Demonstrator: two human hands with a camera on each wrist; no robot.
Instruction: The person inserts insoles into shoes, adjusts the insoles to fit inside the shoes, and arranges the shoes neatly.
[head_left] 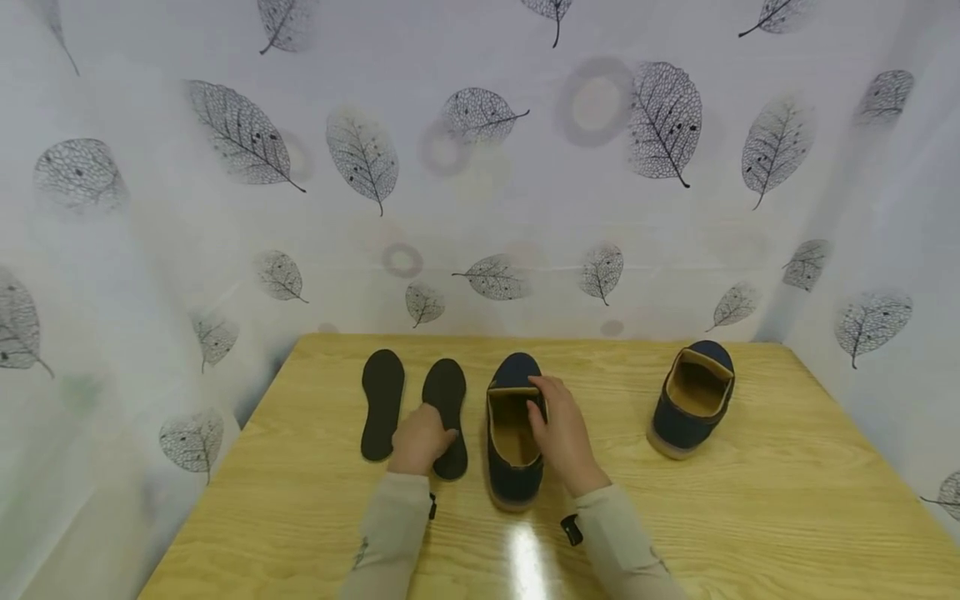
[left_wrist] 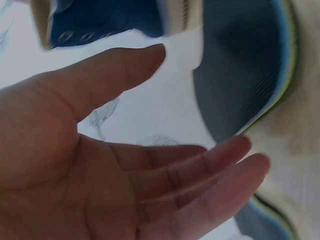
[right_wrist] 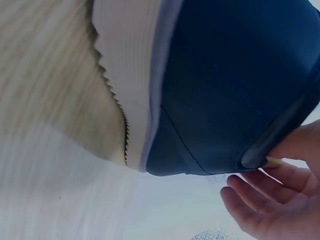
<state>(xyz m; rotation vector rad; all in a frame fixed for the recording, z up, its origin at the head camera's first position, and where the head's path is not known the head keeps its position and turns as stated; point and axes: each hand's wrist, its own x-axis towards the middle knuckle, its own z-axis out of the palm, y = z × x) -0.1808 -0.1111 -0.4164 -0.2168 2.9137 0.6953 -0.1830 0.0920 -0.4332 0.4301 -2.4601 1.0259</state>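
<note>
A pale leaf-printed backdrop [head_left: 540,208] rises behind a wood-grain table [head_left: 750,525] reflecting bright light [head_left: 527,558].

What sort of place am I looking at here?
Probably a small screened-off workspace, perhaps a recording booth: pale leaf-printed sheeting hangs behind and on both sides of a wood-grain table, where two navy shoes stand.

insole [head_left: 448,387] beside shoe [head_left: 516,368] partly hidden by left hand [head_left: 422,439], shoe cropped in both wrist views

navy shoe [head_left: 513,437]: upright | dark insole [head_left: 447,390]: flat, left of shoe
</note>
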